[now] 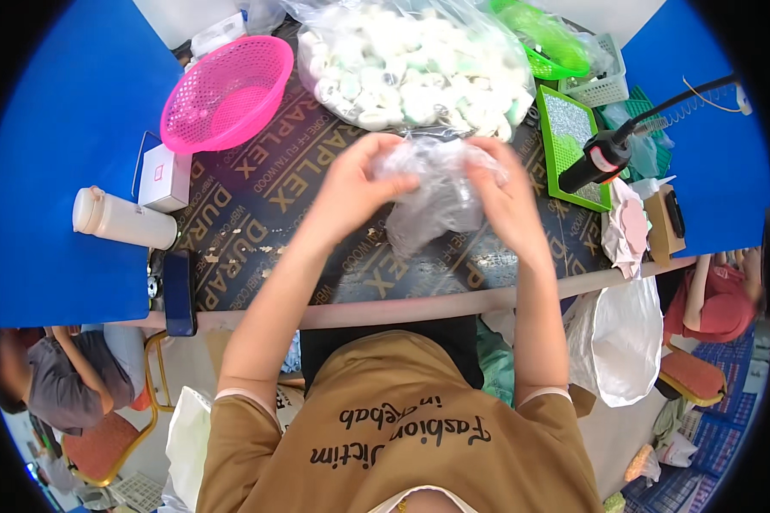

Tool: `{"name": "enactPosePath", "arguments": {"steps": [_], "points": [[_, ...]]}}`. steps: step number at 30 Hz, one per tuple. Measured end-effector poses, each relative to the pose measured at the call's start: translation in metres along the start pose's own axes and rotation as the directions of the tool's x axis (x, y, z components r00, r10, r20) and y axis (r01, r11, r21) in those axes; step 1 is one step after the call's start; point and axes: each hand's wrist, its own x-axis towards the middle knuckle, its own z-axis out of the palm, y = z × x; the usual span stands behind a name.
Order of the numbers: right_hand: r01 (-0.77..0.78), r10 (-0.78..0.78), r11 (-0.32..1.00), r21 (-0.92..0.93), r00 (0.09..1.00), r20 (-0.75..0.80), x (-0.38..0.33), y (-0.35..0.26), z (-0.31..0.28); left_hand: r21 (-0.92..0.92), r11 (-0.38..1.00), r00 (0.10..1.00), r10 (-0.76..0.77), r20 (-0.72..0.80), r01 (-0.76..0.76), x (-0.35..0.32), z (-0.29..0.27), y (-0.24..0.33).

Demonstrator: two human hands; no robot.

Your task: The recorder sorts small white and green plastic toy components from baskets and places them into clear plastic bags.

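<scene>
Fingers of both hands pinch 1 small clear plastic bag (436,192), which hangs crumpled between them above the dark board (257,214). The left hand (351,184) is clenched on the bag's left upper edge, thumb and fingers bunched around the film. The right hand (505,201) grips the right upper edge the same way, so the bag's mouth sits gathered between the 2 hands while its lower part droops toward the board. Held like this, the bag stays off the board and its top can be worked by both thumbs at once. What is inside it I cannot tell; the film is too wrinkled and shiny.

Just beyond the small bag, touching or almost touching it, lies a big clear bag (411,68) stuffed with white and pale green round pieces, close enough for either hand to reach. Left of the small bag and farther back, a pink basket (227,90) stands tilted on the board. Farther left sit a white box (164,178) and a white bottle (124,220) lying on its side, both kept out of the hands' way. Right of the small bag, a green tray (566,137) leans with a black tool (603,158) on a cable above it. A black phone (180,292) rests at the board's near left edge.
</scene>
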Motion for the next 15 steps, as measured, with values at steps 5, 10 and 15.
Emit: {"name": "enactPosePath", "arguments": {"steps": [5, 10, 15], "points": [[-0.059, 0.095, 0.956, 0.288, 0.989, -0.112, -0.008, -0.022, -0.040, -0.305, 0.948, 0.992, 0.063, -0.107, -0.093, 0.002, -0.035, 0.052], [0.299, -0.320, 0.946, -0.124, 0.921, -0.224, -0.016, -0.067, -0.044, 0.261, 0.944, 0.954, 0.249, -0.169, -0.201, -0.001, -0.036, 0.094], [0.566, -0.618, 0.717, 0.407, 0.786, -0.004, 0.000, -0.120, -0.037, -0.200, 0.952, 0.968, 0.244, 0.050, -0.230, -0.005, -0.017, 0.155]]}}
